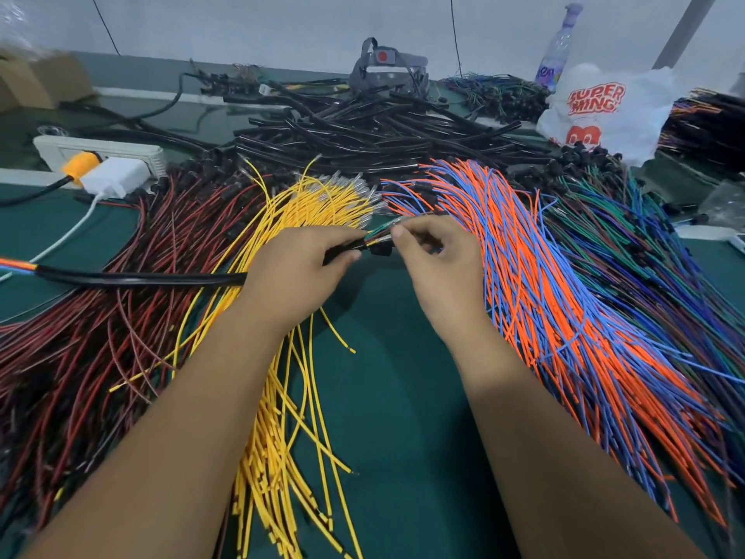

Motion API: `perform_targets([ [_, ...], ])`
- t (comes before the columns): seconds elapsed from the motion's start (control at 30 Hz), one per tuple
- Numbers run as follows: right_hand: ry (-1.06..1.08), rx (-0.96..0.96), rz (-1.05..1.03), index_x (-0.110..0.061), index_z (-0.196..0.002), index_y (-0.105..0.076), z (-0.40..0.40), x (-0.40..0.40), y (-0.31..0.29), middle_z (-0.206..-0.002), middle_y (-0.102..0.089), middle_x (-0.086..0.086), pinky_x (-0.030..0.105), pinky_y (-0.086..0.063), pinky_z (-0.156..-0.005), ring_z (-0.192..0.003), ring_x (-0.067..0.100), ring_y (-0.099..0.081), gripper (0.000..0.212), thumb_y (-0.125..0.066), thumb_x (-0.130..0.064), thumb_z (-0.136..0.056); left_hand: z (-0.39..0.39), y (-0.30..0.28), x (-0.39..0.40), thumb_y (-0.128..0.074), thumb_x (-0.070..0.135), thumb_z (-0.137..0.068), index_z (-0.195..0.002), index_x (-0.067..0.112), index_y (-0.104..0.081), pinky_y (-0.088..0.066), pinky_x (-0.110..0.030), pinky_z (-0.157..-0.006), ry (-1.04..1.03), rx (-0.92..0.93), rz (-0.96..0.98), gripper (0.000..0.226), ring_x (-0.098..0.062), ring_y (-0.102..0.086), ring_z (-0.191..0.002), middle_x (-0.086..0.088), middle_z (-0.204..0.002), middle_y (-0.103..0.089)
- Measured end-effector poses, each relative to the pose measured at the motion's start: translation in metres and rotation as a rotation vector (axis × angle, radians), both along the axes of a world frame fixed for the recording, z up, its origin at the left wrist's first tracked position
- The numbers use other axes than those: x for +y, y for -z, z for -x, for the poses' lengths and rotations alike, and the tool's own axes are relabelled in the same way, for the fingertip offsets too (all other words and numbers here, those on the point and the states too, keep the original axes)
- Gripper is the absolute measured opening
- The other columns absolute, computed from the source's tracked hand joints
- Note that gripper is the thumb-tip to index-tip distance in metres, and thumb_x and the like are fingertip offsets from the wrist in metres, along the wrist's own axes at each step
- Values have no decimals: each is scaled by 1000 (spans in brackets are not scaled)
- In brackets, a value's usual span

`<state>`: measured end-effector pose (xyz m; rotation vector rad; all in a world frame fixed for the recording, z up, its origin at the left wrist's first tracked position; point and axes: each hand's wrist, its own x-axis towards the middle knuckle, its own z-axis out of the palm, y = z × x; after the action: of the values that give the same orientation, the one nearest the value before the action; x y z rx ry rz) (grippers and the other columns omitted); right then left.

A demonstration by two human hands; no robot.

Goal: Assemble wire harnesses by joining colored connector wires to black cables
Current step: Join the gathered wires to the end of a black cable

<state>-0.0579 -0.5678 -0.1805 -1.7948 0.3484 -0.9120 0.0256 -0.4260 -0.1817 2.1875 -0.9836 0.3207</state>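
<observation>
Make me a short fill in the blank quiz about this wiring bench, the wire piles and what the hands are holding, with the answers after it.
1. The left hand grips a ______ cable that runs off to the left.
2. The pile of wires just beyond the left hand is ______.
3. The orange wires under the right hand are mixed with ______ ones.
4. The white plastic bag at the far right carries ______ lettering.

Missing words: black; yellow; blue; red

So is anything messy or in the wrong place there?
Mostly sorted by color. A few yellow wires stray from the yellow pile onto the green mat. A plastic bag and a bottle sit among the parts.
</observation>
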Motion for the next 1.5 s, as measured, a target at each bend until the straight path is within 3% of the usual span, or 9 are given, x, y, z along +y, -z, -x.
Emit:
perform_targets([
  [0.33, 12, 6, 186, -21, -78, -62, -2, 2, 5, -82, -59, -1, 12, -39, -67, -69, 3, -49, 20, -67, -3, -84, -2, -1, -1, -56, 32, -94, -114, 38, -65, -52, -37, -78, -27, 197, 162, 23, 3, -61, -83, 22, -76, -65],
  [0.5, 29, 47, 84, -19, -78, -63, -2, -2, 4, -84, -62, 6, 15, -40, -67, -68, 5, -49, 16, -66, -5, -86, -1, -2, -1, -64, 32, -86, -107, 39, -70, -54, -41, -77, 15, 250, 252, 22, -7, -65, -81, 19, -78, -67],
  [0.63, 44, 58, 70, -18, -78, -64, -1, -1, 1, -81, -63, 6, 13, -39, -65, -66, 4, -50, 16, -67, -5, -86, 0, -1, -1, -66, 32, -85, -108, 39, -71, -45, -25, -67, 27, 215, 230, 24, 8, -55, -68, 31, -70, -62],
  [0.83, -1, -8, -174, -23, -76, -66, 1, -2, -4, -68, -61, -10, 16, -42, -64, -60, -1, -49, 19, -68, -8, -87, 2, -6, -1, -72, 23, -84, -110, 35, -71, -46, -19, -75, 64, 257, 277, 29, 9, -60, -80, 25, -87, -68],
  [1.0, -39, 22, -121, -26, -73, -61, 1, -1, -5, -68, -57, -7, 19, -42, -63, -62, 6, -47, 27, -65, -5, -89, 3, -6, -2, -72, 21, -84, -109, 31, -73, -51, -27, -81, 72, 294, 250, 27, -1, -65, -84, 19, -87, -71],
  [1.17, -75, 45, -47, -19, -75, -60, 1, 2, -5, -65, -53, -10, 8, -37, -58, -55, -5, -46, 23, -63, -1, -89, 3, -4, -3, -70, 22, -85, -110, 29, -72, -48, -21, -77, 69, 288, 202, 26, 3, -62, -81, 13, -91, -73],
  [1.27, -67, 33, -26, -17, -76, -62, 0, 4, -5, -64, -53, -11, 7, -36, -58, -53, -6, -45, 19, -65, -1, -87, 4, -4, -4, -69, 24, -86, -107, 33, -73, -48, -26, -73, 56, 257, 184, 23, 7, -58, -74, 26, -76, -66],
  [1.37, -24, -20, -152, -20, -72, -64, -1, 7, -5, -62, -55, -10, 12, -40, -59, -56, -3, -46, 23, -65, -4, -88, 6, -4, -6, -67, 28, -87, -104, 37, -71, -45, -28, -68, 25, 185, 206, 20, 8, -52, -68, 28, -70, -59],
  [1.5, -43, -167, -608, -20, -72, -67, -1, 5, -7, -68, -56, -5, 23, -45, -53, -58, 9, -50, 24, -57, -15, -93, 10, -7, -8, -69, 28, -85, -105, 38, -69, -50, -31, -75, 5, 126, 245, 22, 1, -55, -75, 23, -79, -60],
])
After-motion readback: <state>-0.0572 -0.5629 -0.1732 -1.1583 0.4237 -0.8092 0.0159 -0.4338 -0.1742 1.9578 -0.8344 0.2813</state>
